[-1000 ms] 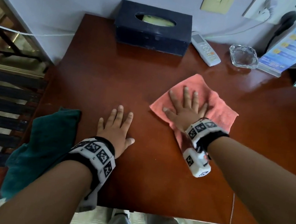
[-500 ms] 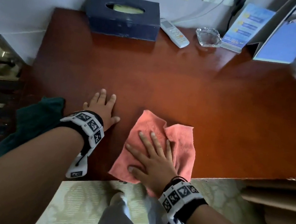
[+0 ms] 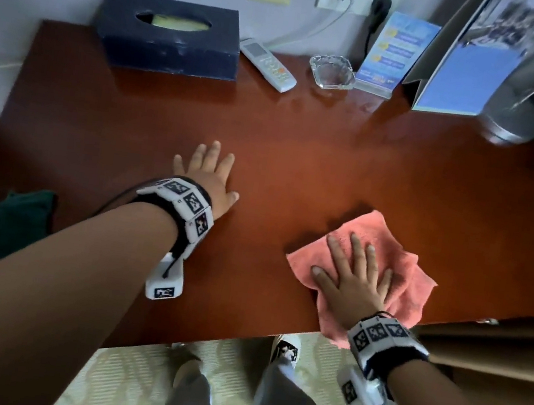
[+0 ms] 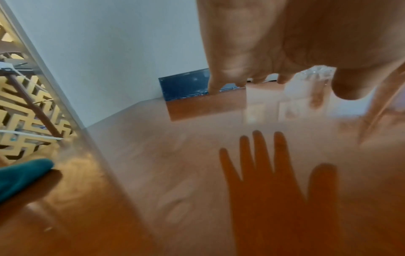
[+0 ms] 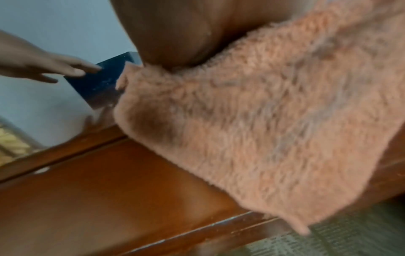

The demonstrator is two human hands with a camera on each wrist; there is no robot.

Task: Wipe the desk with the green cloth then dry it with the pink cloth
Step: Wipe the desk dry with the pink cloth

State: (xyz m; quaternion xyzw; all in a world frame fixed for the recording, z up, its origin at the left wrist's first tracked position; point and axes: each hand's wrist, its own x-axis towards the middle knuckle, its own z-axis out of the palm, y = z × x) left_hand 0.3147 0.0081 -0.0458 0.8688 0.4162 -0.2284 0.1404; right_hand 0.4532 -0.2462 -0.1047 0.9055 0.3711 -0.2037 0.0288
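The pink cloth (image 3: pixel 389 255) lies crumpled on the reddish-brown desk (image 3: pixel 300 158) near its front right edge, one corner hanging over the edge (image 5: pixel 274 155). My right hand (image 3: pixel 351 277) presses flat on it with straight, spread fingers. My left hand (image 3: pixel 207 176) rests flat on the bare desk to the left, fingers straight; its reflection shows in the glossy top (image 4: pixel 274 173). The green cloth (image 3: pixel 1 228) sits bunched at the desk's left edge (image 4: pixel 19 175), behind my left forearm.
Along the back wall stand a dark blue tissue box (image 3: pixel 169 35), a white remote (image 3: pixel 267 65), a glass ashtray (image 3: pixel 332 71), a blue leaflet stand (image 3: pixel 393 54), a folded blue card (image 3: pixel 465 72) and a metal lamp base (image 3: pixel 513 121). Carpet and my shoes lie below the front edge.
My right hand has slid the pink cloth from the desk's middle back to the front edge, then rightward along it. The left hand stays flat on the desk.
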